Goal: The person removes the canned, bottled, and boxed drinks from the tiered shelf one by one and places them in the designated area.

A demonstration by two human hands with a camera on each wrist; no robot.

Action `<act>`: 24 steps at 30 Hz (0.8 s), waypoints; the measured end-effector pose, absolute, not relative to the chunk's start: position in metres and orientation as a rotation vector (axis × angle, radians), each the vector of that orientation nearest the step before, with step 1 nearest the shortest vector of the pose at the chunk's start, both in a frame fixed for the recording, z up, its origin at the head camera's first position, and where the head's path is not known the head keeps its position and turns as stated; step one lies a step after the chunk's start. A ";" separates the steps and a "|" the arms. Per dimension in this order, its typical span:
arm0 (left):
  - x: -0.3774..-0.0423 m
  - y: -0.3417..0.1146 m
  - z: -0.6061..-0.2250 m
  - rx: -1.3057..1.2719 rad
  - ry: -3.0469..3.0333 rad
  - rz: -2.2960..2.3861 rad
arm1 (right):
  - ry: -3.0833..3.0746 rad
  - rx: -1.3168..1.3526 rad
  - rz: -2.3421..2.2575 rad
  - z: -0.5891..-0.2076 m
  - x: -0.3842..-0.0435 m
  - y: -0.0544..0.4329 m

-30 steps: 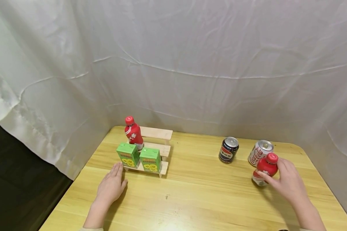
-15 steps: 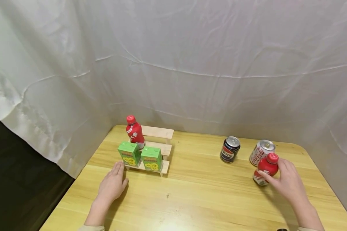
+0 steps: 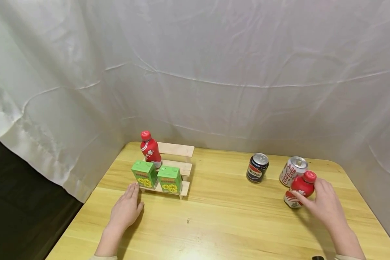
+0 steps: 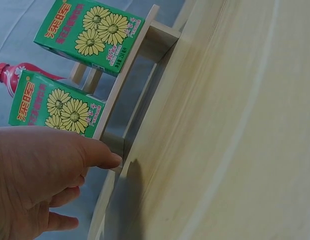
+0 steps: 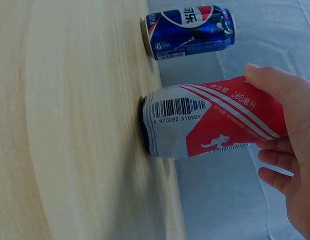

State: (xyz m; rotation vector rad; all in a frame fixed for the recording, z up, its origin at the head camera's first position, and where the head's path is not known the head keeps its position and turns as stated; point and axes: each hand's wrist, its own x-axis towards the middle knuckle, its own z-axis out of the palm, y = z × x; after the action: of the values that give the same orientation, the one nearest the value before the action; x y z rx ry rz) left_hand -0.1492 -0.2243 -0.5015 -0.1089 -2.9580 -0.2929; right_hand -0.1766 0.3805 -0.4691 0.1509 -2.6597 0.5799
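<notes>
My right hand [image 3: 328, 204] grips a red-and-white bottle [image 5: 215, 120] around its upper part, thumb on one side and fingers on the other. The bottle leans a little to the right, its base close over the table. Just behind it is a silver Coca-Cola can [image 3: 292, 171], partly covered by the bottle in the head view. My left hand [image 3: 125, 209] lies with extended fingers at the front left corner of a small wooden tiered rack [image 3: 185, 189]. On the rack's lowest step are two green drink cartons [image 4: 92, 32] with yellow flowers; a second red bottle [image 3: 151, 150] stands behind them.
A dark blue Pepsi can [image 3: 257, 168] stands left of the Coca-Cola can. Pale curtains [image 3: 227, 86] surround the back and sides of the wooden table [image 3: 214, 220]. A small black object [image 3: 317, 258] shows at the bottom edge near the right wrist.
The top of the gripped bottle has tipped slightly to the right, while its base has stayed nearly in place. My left hand has kept its place beside the rack.
</notes>
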 end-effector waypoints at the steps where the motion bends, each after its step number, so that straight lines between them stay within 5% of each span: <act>1: -0.149 -0.225 -0.502 -0.108 -2.958 -0.294 | -2.662 0.149 0.576 -0.469 -0.176 0.381; 24: -0.146 -0.222 -0.499 -0.110 -2.954 -0.312 | -2.666 0.163 0.545 -0.456 -0.176 0.386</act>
State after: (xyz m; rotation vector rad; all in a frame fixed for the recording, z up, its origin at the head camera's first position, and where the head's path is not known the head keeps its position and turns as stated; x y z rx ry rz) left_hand -0.1459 -0.2222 -0.4985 -0.1098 -2.9543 -0.3116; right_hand -0.1757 0.3862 -0.4556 0.1626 -2.6661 0.5454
